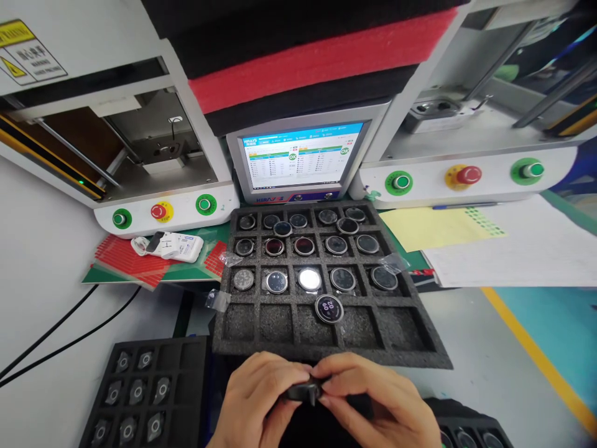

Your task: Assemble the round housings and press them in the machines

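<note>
Close to me, at the near edge of the grey foam tray (275,356), my left hand (261,395) pinches a small black watch part (301,392), seen edge-on. The thumb and fingertips of my right hand (368,395) are closed on the other end of the same part, and the fingers hide much of it. Several round watch heads (342,279) fill the far three rows of the tray. One watch with a lit face (329,309) rests on a divider of the nearest row.
Behind the tray stands a monitor (303,158) between two white machines with green and red buttons (158,211). A black tray (186,354) with watch parts sits lower left, another tray (466,429) lower right. Yellow paper (429,227) and a white device (181,247) flank the foam tray.
</note>
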`<state>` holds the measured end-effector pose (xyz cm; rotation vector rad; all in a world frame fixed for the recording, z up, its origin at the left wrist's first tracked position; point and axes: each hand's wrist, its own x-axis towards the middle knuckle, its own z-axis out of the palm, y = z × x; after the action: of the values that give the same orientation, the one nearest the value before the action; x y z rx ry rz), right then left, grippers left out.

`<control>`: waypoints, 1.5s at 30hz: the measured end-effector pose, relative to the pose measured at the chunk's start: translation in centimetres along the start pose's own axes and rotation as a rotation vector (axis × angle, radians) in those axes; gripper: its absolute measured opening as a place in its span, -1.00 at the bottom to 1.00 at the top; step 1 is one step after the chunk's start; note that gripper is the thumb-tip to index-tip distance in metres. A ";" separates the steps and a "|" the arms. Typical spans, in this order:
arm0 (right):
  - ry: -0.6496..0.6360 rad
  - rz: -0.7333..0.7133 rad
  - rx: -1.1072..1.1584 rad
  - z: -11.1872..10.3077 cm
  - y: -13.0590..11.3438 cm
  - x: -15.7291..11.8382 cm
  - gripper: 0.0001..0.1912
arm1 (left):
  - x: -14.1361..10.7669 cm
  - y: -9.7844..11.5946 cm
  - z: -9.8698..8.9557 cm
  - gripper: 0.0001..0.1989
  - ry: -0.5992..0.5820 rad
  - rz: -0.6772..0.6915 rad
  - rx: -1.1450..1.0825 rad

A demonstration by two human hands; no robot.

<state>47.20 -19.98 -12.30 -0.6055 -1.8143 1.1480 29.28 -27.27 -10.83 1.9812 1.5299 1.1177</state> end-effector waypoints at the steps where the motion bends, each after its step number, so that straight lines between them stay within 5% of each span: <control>1: -0.005 0.002 0.002 0.0 0.0 0.0 -0.91 | 0.1 0.0 0.0 -0.83 -0.001 0.007 -0.001; 27: 0.081 -0.040 -0.016 0.0 0.1 0.0 -0.88 | 0.1 0.2 0.6 -0.84 -0.006 -0.052 -0.080; 34: 0.098 0.100 0.022 0.0 0.0 0.1 -0.91 | -0.9 0.2 0.8 -0.76 -0.079 -0.232 -0.126; 41: 0.063 0.369 0.151 0.1 0.5 0.3 -0.87 | -1.1 0.2 2.2 -0.84 -0.052 -0.634 -0.253; 45: 0.061 0.435 0.208 0.2 0.7 0.5 -0.88 | -0.9 0.2 2.5 -0.83 -0.048 -0.668 -0.256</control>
<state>46.77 -19.34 -12.80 -0.9280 -1.5246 1.5654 31.27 -27.83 -12.53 1.1761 1.7283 0.9052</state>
